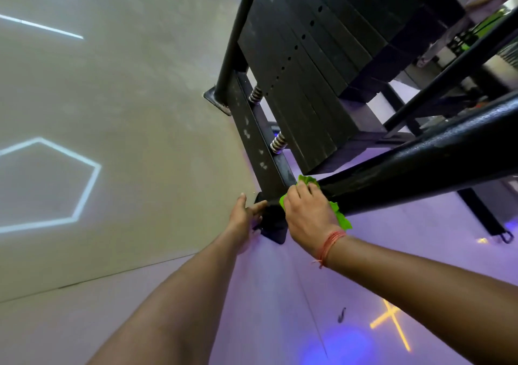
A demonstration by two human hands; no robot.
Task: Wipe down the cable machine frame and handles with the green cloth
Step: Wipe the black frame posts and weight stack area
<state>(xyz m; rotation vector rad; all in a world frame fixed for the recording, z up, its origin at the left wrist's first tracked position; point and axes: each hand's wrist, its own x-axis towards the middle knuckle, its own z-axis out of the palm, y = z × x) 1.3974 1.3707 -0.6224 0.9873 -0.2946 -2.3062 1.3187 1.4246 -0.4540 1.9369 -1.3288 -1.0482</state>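
Right hand: the right hand (307,216) lay palm-down on the green cloth (340,216), its grip flattened and the fingers curled forward over the fabric, pressing it against the frame rather than pinching it.
Green cloth: it was bunched under the right palm at the low end of the thick black tube (420,165), where that tube met the base rail (258,137). One crumpled edge showed past the fingertips on the far side, and another stuck out to the right of the hand, near the wrist.
Left hand: the left hand (245,214) sat just left of the same joint, its grip spread, thumb raised and fingers reaching toward the black foot (273,224) of the frame. Whether the fingertips touched it could not be told.
Wrist: a red thread band (329,242) circled the right wrist.
Cable machine: the black weight stack (305,64) rose beyond the hands, with two coil springs (279,143) under it on the base rail.
Floor: the glossy floor (126,98) showed a reflected white hexagon outline at left and purple light near the right.
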